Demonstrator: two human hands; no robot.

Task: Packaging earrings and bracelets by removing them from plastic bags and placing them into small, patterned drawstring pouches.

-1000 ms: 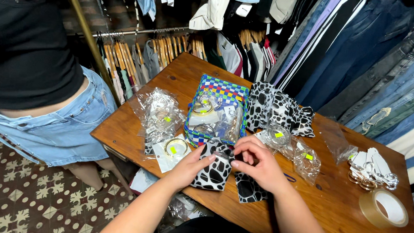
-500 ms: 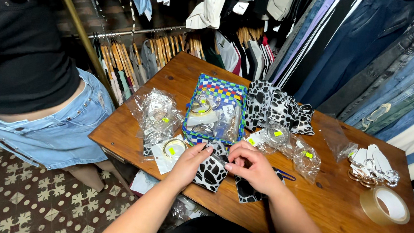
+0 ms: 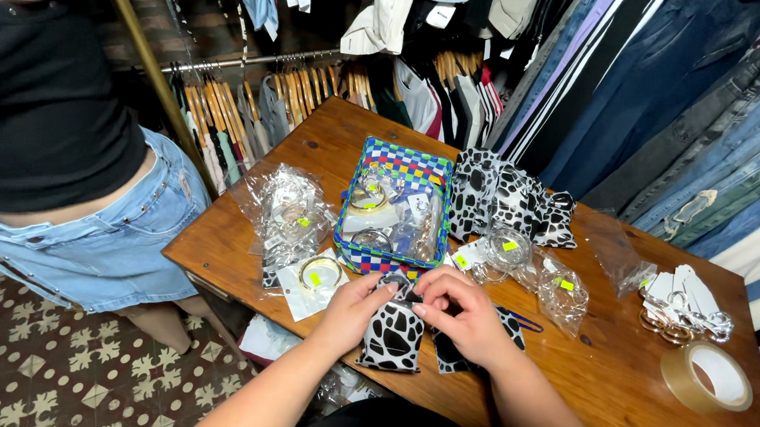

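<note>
I have both hands at the near edge of the brown wooden table (image 3: 331, 145), working at the mouth of a small black-and-white cow-print fabric pouch (image 3: 392, 335). My left hand (image 3: 355, 310) grips the pouch's upper left edge with curled fingers, and my right hand (image 3: 465, 314) pinches at its top, fingers bent; what sits between them at the opening is too small to tell. The pouch lies flat on the table just in front of me, its lower end near the edge.

Judging by how things lie, this looks like the middle of the work. A second cow-print piece (image 3: 452, 353) lies partly under my right hand, and a heap of the same cow-print pouches (image 3: 510, 197) rests farther back. The checkered blue, green and yellow open box (image 3: 396, 208) holds bagged bangles, and more clear plastic packets of rings (image 3: 287, 210) lie left and right of it, apparently not yet handled. A roll of clear tape (image 3: 707, 377) sits at the right, untouched.
</note>
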